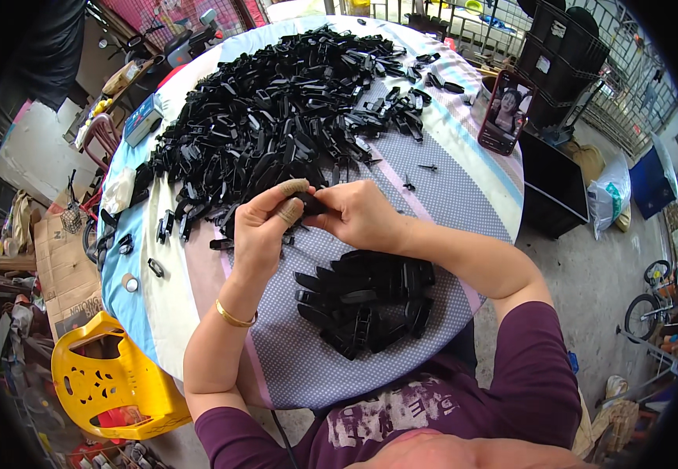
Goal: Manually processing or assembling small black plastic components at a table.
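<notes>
A small black plastic piece [313,205] is pinched between my two hands over the middle of the table. My left hand [262,227] grips it from the left, with tan wraps on the thumb and forefinger. From the other side, my right hand [364,214] holds it between thumb and bent fingers. The fingers cover much of the piece, so its exact kind is hidden. Beyond my hands spreads a big heap of black plastic clip-like parts [276,109]. Closer to my body lies a smaller pile of similar longish black parts [362,301].
The round table has a striped, patterned cloth [292,367]. A phone [507,113] stands at its right edge, a blue box [144,119] at the far left. A small tape roll [130,283] lies left. A yellow chair [112,383] and a black bin [550,187] flank the table.
</notes>
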